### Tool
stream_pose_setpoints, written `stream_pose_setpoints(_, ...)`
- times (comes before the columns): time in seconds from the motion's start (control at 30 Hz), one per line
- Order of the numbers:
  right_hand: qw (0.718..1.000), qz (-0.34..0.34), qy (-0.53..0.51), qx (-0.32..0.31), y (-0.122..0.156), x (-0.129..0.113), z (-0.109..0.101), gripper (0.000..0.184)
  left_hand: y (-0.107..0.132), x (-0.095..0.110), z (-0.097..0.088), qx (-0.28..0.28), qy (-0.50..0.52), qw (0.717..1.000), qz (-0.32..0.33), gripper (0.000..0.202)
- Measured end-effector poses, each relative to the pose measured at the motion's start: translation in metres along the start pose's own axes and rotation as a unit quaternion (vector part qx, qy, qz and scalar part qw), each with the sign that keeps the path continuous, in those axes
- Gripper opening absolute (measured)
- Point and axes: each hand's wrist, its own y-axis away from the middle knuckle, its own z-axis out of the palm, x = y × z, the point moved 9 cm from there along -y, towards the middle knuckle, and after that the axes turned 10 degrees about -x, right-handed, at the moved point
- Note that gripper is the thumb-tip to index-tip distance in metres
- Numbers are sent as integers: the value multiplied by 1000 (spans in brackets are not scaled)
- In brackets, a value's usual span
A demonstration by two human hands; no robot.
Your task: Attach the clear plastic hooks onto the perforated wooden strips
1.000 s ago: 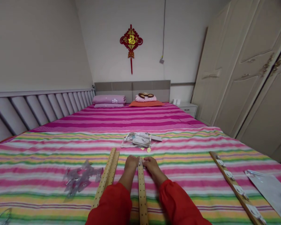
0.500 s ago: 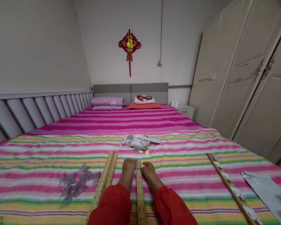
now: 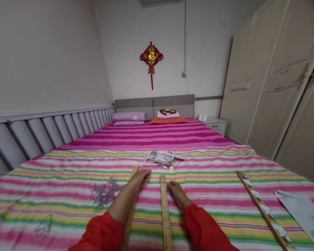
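My left hand (image 3: 140,177) is raised over the left wooden strip (image 3: 131,218), fingers stretched toward the right and nothing visible in them. Part of that strip is hidden under my left forearm. In front of me lies a middle wooden strip (image 3: 165,212) with rows of small holes. A small shiny piece (image 3: 162,180) sits at its far end. Close beside that end, on the right, is my right hand (image 3: 177,191), its fingers curled together; whatever they may hold is too small to make out. Left of my left arm is a pile of clear plastic pieces (image 3: 106,191).
Clear plastic packets (image 3: 161,158) lie farther back, with yellow scraps (image 3: 171,168) nearby. On the right rests a wooden strip with white hooks (image 3: 265,210), beside a clear plastic bag (image 3: 299,212). Everything lies on a striped bed sheet (image 3: 75,167); a wardrobe (image 3: 267,104) stands at right.
My left hand has left the middle strip's far end and moved left, over the left strip. My right hand stays beside the middle strip. The view has shifted slightly.
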Motion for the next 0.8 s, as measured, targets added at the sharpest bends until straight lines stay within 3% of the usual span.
stream_pose_setpoints(0.1, 1000, 2, -20, 14, 23, -4, -5, 26, 53, 33, -32, -30, 12, 999, 8, 36)
stream_pose_setpoints(0.2, 999, 10, -30, 16, 54, -8, -7, 26, 114, 42, -75, 28, -40, 999, 12, 45)
stream_pose_setpoints(0.3, 999, 8, -40, 19, 91, -13, -9, 25, 170, 21, -116, 107, -106, 989, 1, 47)
stream_pose_setpoints(0.43, 998, 9, -51, 25, 141, -12, -16, 30, 221, -32, -150, 180, -101, 978, 18, 48)
stream_pose_setpoints(0.57, 997, -7, -65, 51, 184, -7, -21, 32, 246, -74, -162, 214, -154, 964, 33, 48)
stream_pose_setpoints(0.67, 996, -10, -56, 61, 208, -9, -19, 33, 253, -72, -166, 257, -260, 927, 84, 44)
stream_pose_setpoints(0.8, 998, 12, -17, 58, 230, -20, -11, 36, 243, -65, -161, 265, -353, 888, 129, 46)
